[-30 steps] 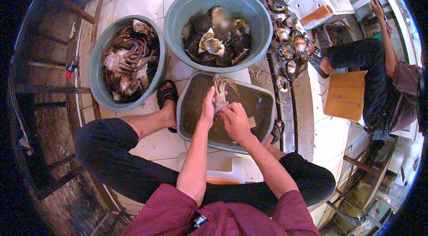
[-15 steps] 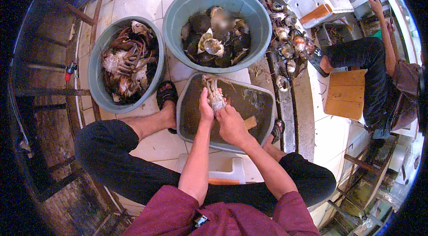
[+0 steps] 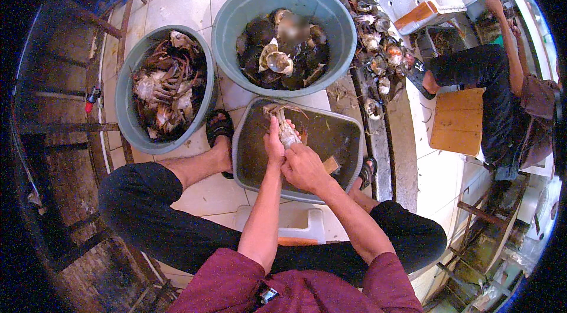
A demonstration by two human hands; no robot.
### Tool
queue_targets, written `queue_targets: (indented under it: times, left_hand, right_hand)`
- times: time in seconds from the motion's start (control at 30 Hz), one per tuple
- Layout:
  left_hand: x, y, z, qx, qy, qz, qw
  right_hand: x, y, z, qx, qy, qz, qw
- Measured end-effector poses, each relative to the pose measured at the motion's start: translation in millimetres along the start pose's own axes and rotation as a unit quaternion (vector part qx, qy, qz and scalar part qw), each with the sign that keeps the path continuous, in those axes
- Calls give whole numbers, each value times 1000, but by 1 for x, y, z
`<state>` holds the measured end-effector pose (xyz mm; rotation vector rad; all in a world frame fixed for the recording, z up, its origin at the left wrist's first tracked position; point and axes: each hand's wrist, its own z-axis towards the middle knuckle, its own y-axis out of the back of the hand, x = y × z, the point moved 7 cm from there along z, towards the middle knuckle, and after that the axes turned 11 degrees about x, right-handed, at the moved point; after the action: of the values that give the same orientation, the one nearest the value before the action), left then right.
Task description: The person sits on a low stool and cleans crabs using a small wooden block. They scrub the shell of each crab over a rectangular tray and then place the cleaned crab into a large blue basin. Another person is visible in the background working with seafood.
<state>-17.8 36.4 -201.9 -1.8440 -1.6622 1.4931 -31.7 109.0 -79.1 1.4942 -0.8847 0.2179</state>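
Observation:
Over the grey rectangular basin [image 3: 238, 162] of murky water, my two hands are together at a pale crab body [image 3: 287, 134] with its legs pointing away from me. My left hand [image 3: 274, 143] grips it from the left side, thumb up along it. My right hand [image 3: 303, 167] is closed at its near end, fingers curled; whether a small tool is inside them is hidden. A flat piece of wood [image 3: 331, 164] shows in the basin just beyond the right wrist.
A round grey-green tub [image 3: 225, 35] of dark crab shells stands behind the basin. At left, another tub [image 3: 122, 97] holds crab bodies with legs. More crab pieces [image 3: 378, 56] lie along the right-hand boards. A person [image 3: 502, 88] sits at far right beside a wooden stool [image 3: 458, 121].
My right hand has shifted slightly left and nearer to me at the crab body's near end. My left hand still grips the crab in about the same place.

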Motion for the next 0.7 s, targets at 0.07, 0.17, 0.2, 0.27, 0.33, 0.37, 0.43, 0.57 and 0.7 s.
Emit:
queue_targets:
  times: [0.07, 0.17, 0.2, 0.27, 0.33, 0.37, 0.43, 0.57, 0.7]
  left_hand:
    - [3, 6, 0, -25, 0, 13, 1000]
    - [9, 15, 0, -69, 1, 3, 998]
    - [7, 19, 1, -94, -6, -11, 995]
    - [-3, 29, 6, -147, -22, -40, 988]
    - [-22, 32, 11, -79, -10, -39, 996]
    - [-28, 24, 11, -42, 2, -54, 998]
    - [-35, 16, 11, 7, 25, -75, 997]
    - [-32, 17, 12, 28, 64, -91, 993]
    - [-15, 23, 3, 33, 128, -50, 990]
  right_hand:
    - [0, 1, -1, -11, 6, 10, 1000]
    - [-1, -1, -3, -12, 3, 22, 1000]
    - [7, -5, -7, 4, 30, 37, 999]
    - [32, -18, -16, 38, 84, 68, 993]
    - [35, -19, -17, 70, 39, 55, 995]
    - [28, -17, -19, 71, 26, 44, 996]
    - [5, -14, -22, 94, -29, 78, 992]
    - [-38, 10, -27, 68, -150, 203, 965]
    - [-92, 38, -26, -137, -191, 270, 934]
